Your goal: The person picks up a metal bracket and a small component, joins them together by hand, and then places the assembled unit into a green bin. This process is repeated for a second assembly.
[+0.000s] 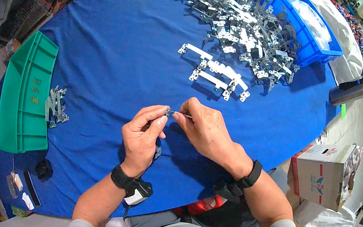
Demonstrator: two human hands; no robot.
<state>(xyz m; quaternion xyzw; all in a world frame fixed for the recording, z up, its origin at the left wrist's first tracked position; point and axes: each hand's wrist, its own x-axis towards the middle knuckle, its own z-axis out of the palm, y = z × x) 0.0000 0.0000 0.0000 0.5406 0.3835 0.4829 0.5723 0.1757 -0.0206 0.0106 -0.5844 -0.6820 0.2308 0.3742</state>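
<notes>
Both my hands meet above the blue cloth, close to its near edge. My left hand (141, 136) pinches a small metal bracket (158, 152) between thumb and fingers; most of it is hidden by the hand, and one end shows below the palm. In my right hand (206, 129), thumb and forefinger close on a thin metal pin-like piece (183, 114), whose tip meets the bracket's upper end. Beyond the hands lie several loose metal brackets (211, 79), and behind them a large heap of similar brackets (246, 33).
A green plastic crate (27, 98) stands at the left beside a small bunch of brackets (56, 107). At the back right is a blue bin (309, 41). A dark bottle (352, 90) lies at the right edge; a carton (321, 176) stands below. Small tools (31, 188) lie front left.
</notes>
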